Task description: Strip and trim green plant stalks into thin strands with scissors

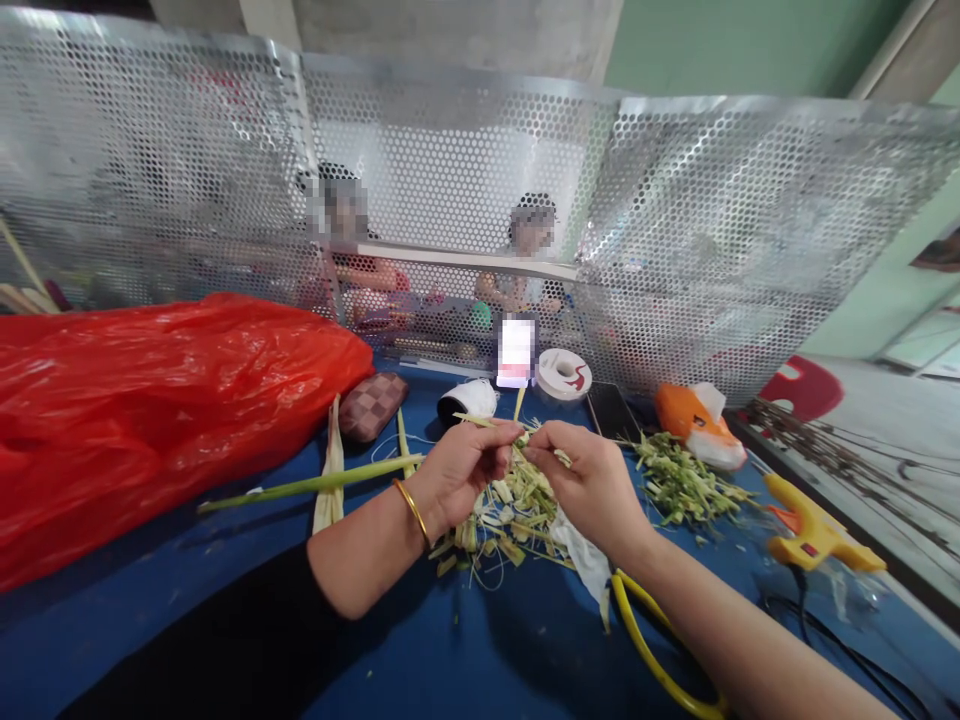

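Note:
My left hand (469,470), with a gold bangle at the wrist, is closed in a pinch on a thin pale-green leaf strip (471,418). My right hand (585,480) pinches at the same small piece, its fingertips almost meeting those of the left. The exact hold is partly hidden by the fingers. Beneath both hands lies a heap of cut leaf scraps (517,510). A long green leaf stalk (315,484) extends left from beside my left wrist, crossing a dry pale husk (330,470).
Around the blue table (420,640) are a red plastic bag (165,410), checkered pouch (373,407), thread spool (472,400), ribbon reel (564,376), lit phone (516,350), dark phone (611,412), green clippings (686,480), yellow glue gun (814,535) and yellow-handled scissors (652,650). Behind stands a perforated metal screen (450,170).

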The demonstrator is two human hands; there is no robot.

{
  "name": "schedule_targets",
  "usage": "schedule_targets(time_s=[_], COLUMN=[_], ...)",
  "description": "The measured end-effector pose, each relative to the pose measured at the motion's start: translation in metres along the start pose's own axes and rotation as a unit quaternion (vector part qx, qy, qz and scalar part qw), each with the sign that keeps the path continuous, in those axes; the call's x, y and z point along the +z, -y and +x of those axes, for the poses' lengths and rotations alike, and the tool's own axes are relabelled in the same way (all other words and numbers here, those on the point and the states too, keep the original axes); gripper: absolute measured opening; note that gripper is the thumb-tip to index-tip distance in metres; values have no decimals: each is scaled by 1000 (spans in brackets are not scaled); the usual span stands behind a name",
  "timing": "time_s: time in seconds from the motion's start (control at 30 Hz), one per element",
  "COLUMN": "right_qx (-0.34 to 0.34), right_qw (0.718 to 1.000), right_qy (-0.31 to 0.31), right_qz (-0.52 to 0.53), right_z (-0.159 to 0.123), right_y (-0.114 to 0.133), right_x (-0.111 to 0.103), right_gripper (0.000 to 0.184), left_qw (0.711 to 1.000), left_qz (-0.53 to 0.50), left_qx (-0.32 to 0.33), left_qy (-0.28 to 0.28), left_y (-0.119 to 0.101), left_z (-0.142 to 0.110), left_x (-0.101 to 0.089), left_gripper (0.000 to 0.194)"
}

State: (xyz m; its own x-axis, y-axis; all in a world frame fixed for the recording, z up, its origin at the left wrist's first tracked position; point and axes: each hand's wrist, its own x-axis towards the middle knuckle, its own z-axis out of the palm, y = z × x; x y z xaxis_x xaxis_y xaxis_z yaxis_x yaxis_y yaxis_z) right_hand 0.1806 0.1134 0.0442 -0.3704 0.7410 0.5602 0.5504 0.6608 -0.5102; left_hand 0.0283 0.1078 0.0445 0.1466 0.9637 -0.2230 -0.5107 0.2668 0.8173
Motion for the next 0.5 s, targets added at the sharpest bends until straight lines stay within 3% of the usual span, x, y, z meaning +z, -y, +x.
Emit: schedule_targets(time_s=[0.1,0.2,0.5], right_qx=[13,46,102], right_qw=[1000,997,978], right_qy=[10,12,23], right_qz=[21,57,180], right_z=[1,2,3], right_y=[-4,-9,-12], right_x=[2,5,12], right_gripper=[19,18,15], left_qw=[1000,999,996], left_qz=[-18,-8,57], left_qx=[-22,-29,24], left_qy=[-1,32,60], left_y=[0,0,4], left_z=[2,2,2], left_x=[-2,-5,-7], left_gripper=[8,6,12])
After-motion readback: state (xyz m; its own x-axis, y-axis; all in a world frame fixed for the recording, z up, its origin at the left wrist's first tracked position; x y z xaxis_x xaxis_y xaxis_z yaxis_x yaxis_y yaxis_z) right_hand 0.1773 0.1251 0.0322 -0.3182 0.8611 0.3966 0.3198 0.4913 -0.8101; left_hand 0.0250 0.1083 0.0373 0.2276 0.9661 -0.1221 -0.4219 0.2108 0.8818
